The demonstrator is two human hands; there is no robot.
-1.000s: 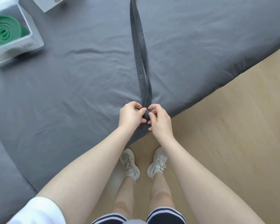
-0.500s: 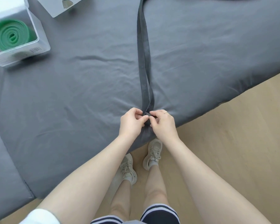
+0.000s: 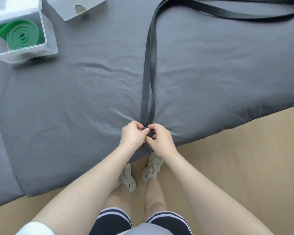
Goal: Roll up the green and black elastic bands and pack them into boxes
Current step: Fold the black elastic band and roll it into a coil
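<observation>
Two hands meet at the near edge of the grey bed (image 3: pixel 75 102): the left hand (image 3: pixel 132 134) and right hand (image 3: pixel 160 139) both pinch the near end of one black band (image 3: pixel 148 72), which runs away across the bed and curves right. One rolled green band (image 3: pixel 19 35) sits inside one clear box (image 3: pixel 47 39); a second box (image 3: pixel 70 9) lies nearby.

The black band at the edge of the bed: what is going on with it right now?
A person pinches the near end of the black band with the left hand and right hand, starting a roll. Most of it lies unrolled across the grey bed. The green band sits rolled inside a clear box.
</observation>
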